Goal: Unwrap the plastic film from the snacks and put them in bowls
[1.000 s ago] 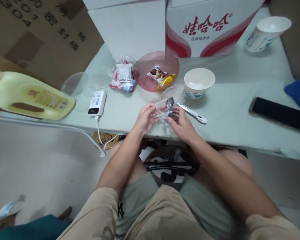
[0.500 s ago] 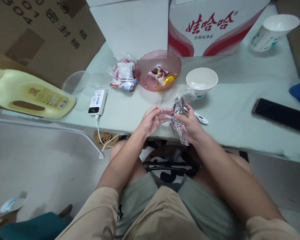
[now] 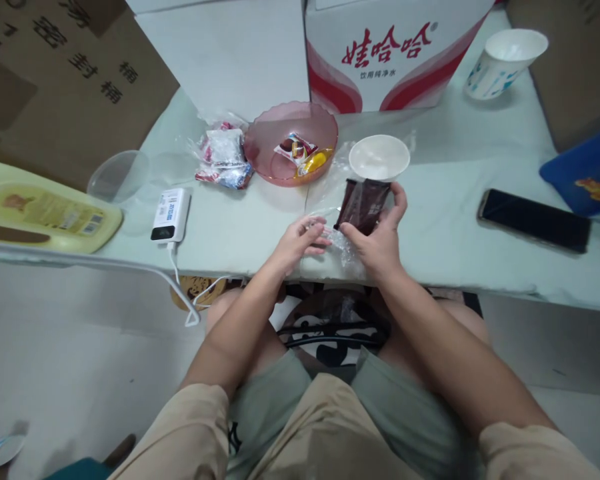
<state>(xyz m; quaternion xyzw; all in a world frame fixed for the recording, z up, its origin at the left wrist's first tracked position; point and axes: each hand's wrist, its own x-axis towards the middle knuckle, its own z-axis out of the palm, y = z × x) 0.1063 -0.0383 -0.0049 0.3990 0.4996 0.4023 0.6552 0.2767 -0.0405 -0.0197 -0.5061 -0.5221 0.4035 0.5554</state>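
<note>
Dark brown packet point(image 3: 364, 203), one, held in the right grip point(image 3: 384, 245): thumb on its lower part, index finger along its right edge. Position: above the near part of the counter point(image 3: 240, 230), in front of the white cup point(image 3: 380, 157), whose lower part it hides. Form: flat, roughly rectangular, tilted, slightly glossy; faint pale print toward the right side, too small to read. Clear wrap point(image 3: 347, 252), crumpled, below the packet, between the two grips. Left grip point(image 3: 297, 245): left of the packet and apart from it, fingers spread and lightly bent, tips beside the wrap; cannot tell whether they pinch it. Beyond: pink bowl point(image 3: 264, 137), translucent, scalloped rim, wrapped sweets point(image 3: 314, 162) inside; phone point(image 3: 535, 220), black, to the right.
</note>
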